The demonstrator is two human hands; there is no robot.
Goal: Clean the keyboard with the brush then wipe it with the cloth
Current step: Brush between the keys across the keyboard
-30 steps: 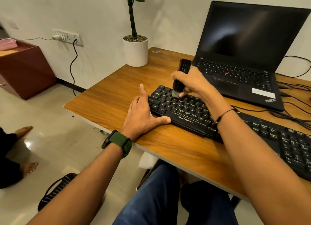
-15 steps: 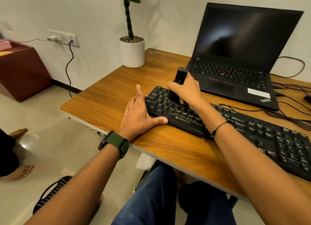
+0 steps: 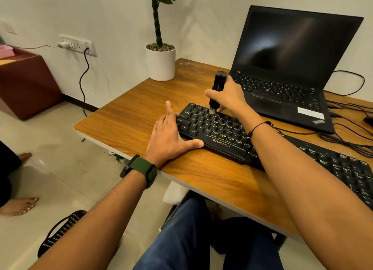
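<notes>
Black plastic brush (image 3: 217,90), upright in the right hand's (image 3: 228,97) curled grip, touches its bristles to the far left corner of the long black keyboard (image 3: 214,131), whose unbrushed length runs rightward, while the flat, open left hand (image 3: 168,137) braces its left end.

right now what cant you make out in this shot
Head view only:
- Cloth: none in sight.
- Keyboard: middle keys hidden by the right forearm; right end cut off by the frame edge.
- Brush: mid-body hidden by the right hand.
- Laptop screen: dark, only glare.
- Left hand: palm contact hidden.
</notes>
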